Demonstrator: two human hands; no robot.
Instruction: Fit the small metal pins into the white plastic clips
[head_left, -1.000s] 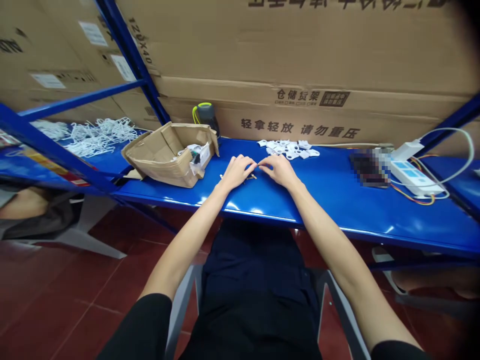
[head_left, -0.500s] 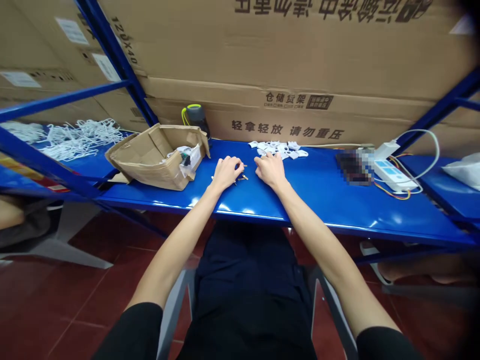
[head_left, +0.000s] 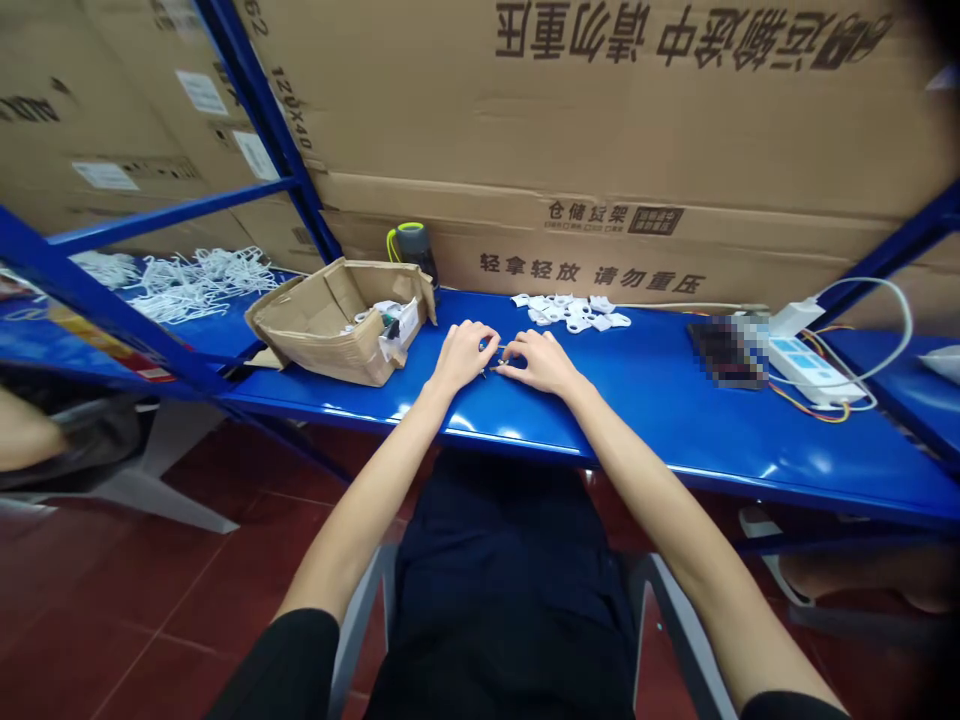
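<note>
Both my hands rest on the blue shelf board [head_left: 645, 400] in front of me. My left hand [head_left: 463, 354] has its fingers curled over some small brass-coloured pieces [head_left: 491, 366]. My right hand [head_left: 541, 360] meets it fingertip to fingertip, pinching at the same small pieces. What exactly each hand grips is too small to make out. Just behind my hands lies a heap of small white plastic parts [head_left: 571, 311].
An open cardboard box [head_left: 337, 320] with bagged parts stands to the left, a dark bottle [head_left: 415, 246] behind it. White wire-like parts [head_left: 187, 280] pile up on the far left. A power strip [head_left: 814, 365] with cables lies at the right. Large cartons stand behind.
My hands were apart half a second ago, the right one near the white parts. They have come back together over the small brass pieces. The camera has shifted slightly.
</note>
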